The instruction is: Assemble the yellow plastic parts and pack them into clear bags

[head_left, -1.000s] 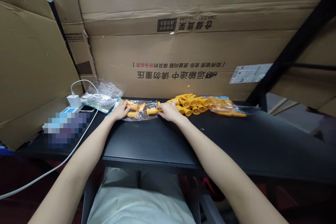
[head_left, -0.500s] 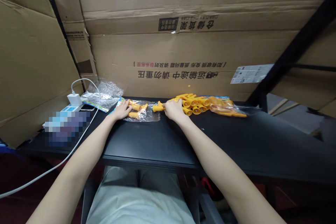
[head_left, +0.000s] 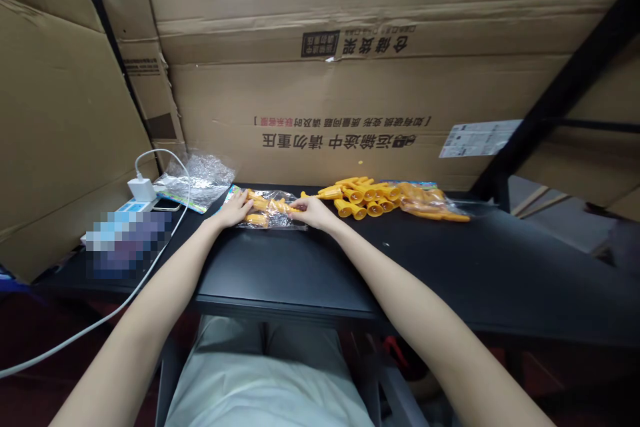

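Note:
My left hand [head_left: 231,209] grips the left end of a clear plastic bag [head_left: 287,221] with a coloured header, flat on the black table. Several yellow plastic pieces [head_left: 257,219] show through the film. At the bag's right end, my right hand [head_left: 316,213] is closed on a yellow plastic piece [head_left: 289,207], which points left into the bag; the fingers partly hide it. To the right of that hand lies a pile of yellow horn-shaped pieces [head_left: 373,209] with flared, hollow ends facing me.
A filled bag of yellow pieces [head_left: 433,203] lies right of the pile. Empty clear bags [head_left: 200,177] sit at the back left. Beside them are a phone [head_left: 167,205], a white charger [head_left: 141,188] and its cable [head_left: 165,243]. Cardboard [head_left: 300,93] walls the back of the table [head_left: 290,273].
My right hand has moved left from the pile's edge to the bag's right end, carrying a yellow piece partly into it. The left hand has stayed put on the bag.

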Tool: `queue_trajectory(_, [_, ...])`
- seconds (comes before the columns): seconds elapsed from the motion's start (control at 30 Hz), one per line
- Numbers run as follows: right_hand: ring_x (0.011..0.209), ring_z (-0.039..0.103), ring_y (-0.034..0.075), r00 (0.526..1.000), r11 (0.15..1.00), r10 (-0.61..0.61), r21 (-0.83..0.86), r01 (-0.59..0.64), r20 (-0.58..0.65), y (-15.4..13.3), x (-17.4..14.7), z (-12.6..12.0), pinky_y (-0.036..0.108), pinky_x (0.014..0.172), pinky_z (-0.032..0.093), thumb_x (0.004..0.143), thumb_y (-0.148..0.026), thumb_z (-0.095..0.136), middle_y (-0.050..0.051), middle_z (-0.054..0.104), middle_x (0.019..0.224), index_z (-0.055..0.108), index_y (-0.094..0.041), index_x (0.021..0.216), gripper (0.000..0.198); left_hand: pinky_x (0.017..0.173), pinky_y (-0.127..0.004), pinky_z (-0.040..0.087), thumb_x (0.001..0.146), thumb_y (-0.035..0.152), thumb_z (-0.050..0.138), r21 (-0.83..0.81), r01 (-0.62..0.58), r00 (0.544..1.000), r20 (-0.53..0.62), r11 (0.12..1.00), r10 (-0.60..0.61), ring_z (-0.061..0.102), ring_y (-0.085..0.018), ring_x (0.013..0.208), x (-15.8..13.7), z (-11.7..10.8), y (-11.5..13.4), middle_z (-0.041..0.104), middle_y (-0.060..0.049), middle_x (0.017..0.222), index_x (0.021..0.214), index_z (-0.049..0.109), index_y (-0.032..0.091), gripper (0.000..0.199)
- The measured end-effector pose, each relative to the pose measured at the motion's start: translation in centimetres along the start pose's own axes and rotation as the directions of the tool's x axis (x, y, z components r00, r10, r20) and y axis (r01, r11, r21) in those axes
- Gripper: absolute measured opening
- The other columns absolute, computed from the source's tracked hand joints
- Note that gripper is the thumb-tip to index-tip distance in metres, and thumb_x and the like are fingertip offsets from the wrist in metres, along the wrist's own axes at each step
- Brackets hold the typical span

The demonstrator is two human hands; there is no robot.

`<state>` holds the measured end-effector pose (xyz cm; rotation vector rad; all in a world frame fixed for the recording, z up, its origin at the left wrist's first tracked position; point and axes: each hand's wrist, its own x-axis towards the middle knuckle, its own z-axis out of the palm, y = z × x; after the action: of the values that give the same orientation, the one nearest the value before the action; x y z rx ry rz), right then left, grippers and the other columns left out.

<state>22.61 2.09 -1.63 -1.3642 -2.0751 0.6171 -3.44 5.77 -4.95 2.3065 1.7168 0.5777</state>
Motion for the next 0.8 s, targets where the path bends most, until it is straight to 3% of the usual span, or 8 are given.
queue_trajectory(0.17, [0.078, 0.063, 0.018, 0.994, 0.985, -0.104, 0.141, 0.099, 0.025, -0.1, 0.2, 1.4, 0.034, 0.078, 0.049, 0.070, -0.019, 0.065, 0.003, 0.069, 0.079, 0.072, -0.015, 0.080, 0.013, 0.116, -0.036, 0.012, 0.090, 0.056, 0.015, -0.013, 0.028, 0.998, 0.063, 1.000, -0.027, 0.010, -0.021, 0.143, -0.3, -0.4, 1.0, 0.019, -0.010, 0.154, 0.146, 0.024, 0.012, 0.072])
queue_trajectory(0.27, [0.081, 0.064, 0.019, 0.996, 0.979, -0.093, 0.182, 0.093, -0.006, -0.6, 0.2, 1.5, 0.036, 0.081, 0.050, 0.068, -0.017, 0.067, 0.005, 0.069, 0.084, 0.071, -0.015, 0.082, 0.015, 0.116, -0.037, 0.012, 0.089, 0.058, 0.014, -0.033, 0.052, 0.997, 0.052, 0.998, -0.051, 0.009, -0.021, 0.143, -0.4, -0.5, 1.5, 0.019, -0.009, 0.154, 0.145, 0.025, 0.012, 0.073])
queue_trajectory(0.37, [0.083, 0.064, 0.017, 0.999, 0.941, -0.032, 0.336, 0.043, -0.037, -0.6, 0.1, 1.2, 0.034, 0.082, 0.050, 0.067, -0.016, 0.069, 0.006, 0.069, 0.090, 0.070, -0.015, 0.086, 0.019, 0.115, -0.036, 0.013, 0.088, 0.063, 0.014, -0.062, 0.063, 0.997, 0.039, 0.996, -0.061, 0.010, -0.021, 0.143, -0.6, -0.7, 1.8, 0.021, -0.008, 0.154, 0.145, 0.028, 0.015, 0.076])
queue_trajectory(0.5, [0.081, 0.064, 0.015, 0.995, 0.820, 0.095, 0.567, -0.079, 0.001, -0.2, 0.0, 0.9, 0.029, 0.076, 0.053, 0.069, -0.014, 0.066, 0.005, 0.070, 0.087, 0.069, -0.015, 0.089, 0.020, 0.115, -0.035, 0.017, 0.086, 0.066, 0.018, -0.067, 0.054, 0.999, 0.008, 0.996, -0.054, 0.018, -0.022, 0.143, -0.7, -0.9, 1.9, 0.027, -0.008, 0.152, 0.143, 0.031, 0.015, 0.077])
queue_trajectory(0.67, [0.079, 0.063, 0.014, 0.958, 0.700, 0.287, 0.683, -0.209, 0.000, -0.2, 0.1, 0.8, 0.028, 0.069, 0.054, 0.069, -0.011, 0.063, 0.005, 0.068, 0.087, 0.067, -0.016, 0.079, 0.012, 0.112, -0.036, 0.025, 0.088, 0.061, 0.024, -0.044, -0.028, 0.999, -0.035, 0.999, 0.027, 0.031, -0.025, 0.137, -0.6, -0.9, 1.5, 0.044, -0.006, 0.143, 0.136, 0.042, 0.020, 0.066])
queue_trajectory(0.8, [0.081, 0.062, 0.015, 0.921, 0.610, 0.390, 0.747, -0.264, 0.008, -0.4, 0.3, 0.6, 0.032, 0.072, 0.056, 0.068, -0.005, 0.060, 0.005, 0.065, 0.084, 0.062, -0.017, 0.074, 0.013, 0.111, -0.036, 0.027, 0.088, 0.061, 0.028, -0.043, -0.038, 0.999, -0.022, 0.998, 0.037, 0.034, -0.025, 0.136, -0.5, -0.8, 1.1, 0.042, -0.009, 0.144, 0.137, 0.041, 0.018, 0.067])
